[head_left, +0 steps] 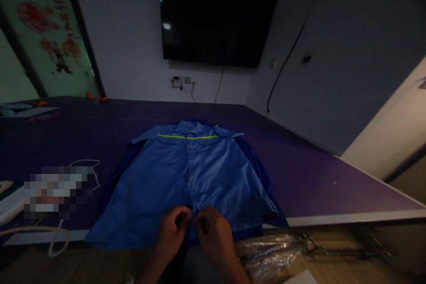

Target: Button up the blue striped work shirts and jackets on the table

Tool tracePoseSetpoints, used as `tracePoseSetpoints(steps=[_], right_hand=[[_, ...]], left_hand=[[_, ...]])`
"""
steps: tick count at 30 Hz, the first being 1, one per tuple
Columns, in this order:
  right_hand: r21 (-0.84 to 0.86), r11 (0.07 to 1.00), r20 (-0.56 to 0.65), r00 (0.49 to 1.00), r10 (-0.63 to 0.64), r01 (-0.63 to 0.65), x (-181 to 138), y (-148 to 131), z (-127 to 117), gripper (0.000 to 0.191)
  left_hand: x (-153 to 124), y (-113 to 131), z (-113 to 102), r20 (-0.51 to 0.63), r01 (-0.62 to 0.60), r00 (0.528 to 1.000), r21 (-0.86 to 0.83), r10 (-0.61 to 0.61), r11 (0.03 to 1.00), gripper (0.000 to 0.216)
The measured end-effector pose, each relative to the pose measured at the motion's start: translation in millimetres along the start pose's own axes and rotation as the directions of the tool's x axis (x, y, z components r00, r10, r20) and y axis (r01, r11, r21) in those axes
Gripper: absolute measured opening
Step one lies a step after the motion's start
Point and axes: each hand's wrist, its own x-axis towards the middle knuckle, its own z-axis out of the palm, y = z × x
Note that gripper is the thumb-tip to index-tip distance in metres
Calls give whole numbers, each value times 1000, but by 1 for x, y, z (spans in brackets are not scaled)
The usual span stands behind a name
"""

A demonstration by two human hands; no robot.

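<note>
A blue short-sleeved work shirt [159,173] lies front side up, its collar pointing away from me and a yellow-green stripe across the chest. Beneath it, darker blue cloth [251,159] shows along both sides. At the lower end of the button placket, my left hand [175,228] pinches the shirt's front edge between thumb and fingers. Close beside it, my right hand [213,230] pinches the other front edge in the same way. Both hands are near the hem, which hangs at the table's front edge. Whether a button is between the fingertips is hidden.
The purple table [309,173] reaches back to the wall, under a black television [216,17]. On the left lie a blurred-out item [56,188] and a white cable [60,235]. Clear plastic packaging [273,253] is below the front edge on the right.
</note>
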Motion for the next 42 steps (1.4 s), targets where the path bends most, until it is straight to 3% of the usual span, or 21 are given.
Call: tracePoseSetpoints(steps=[10, 21, 33, 39, 42], right_hand=[[-31, 997, -67, 995, -75, 73, -6, 2, 8, 16], [-57, 987, -228, 961, -156, 147, -16, 10, 30, 17], [-89, 995, 4, 999, -37, 37, -9, -3, 9, 17], [-130, 966, 134, 962, 239, -222, 2, -10, 0, 20], [-114, 954, 192, 936, 295, -277, 10, -9, -5, 18]], left_hand=[[-1, -4, 1, -51, 45, 998, 28, -43, 999, 31], [6, -4, 2, -38, 70, 997, -76, -73, 995, 26], [7, -5, -4, 4, 73, 997, 31, -73, 997, 21], [8, -11, -5, 29, 37, 999, 116, -41, 993, 17], [6, -12, -3, 20, 6, 1000, 159, -10, 987, 16]])
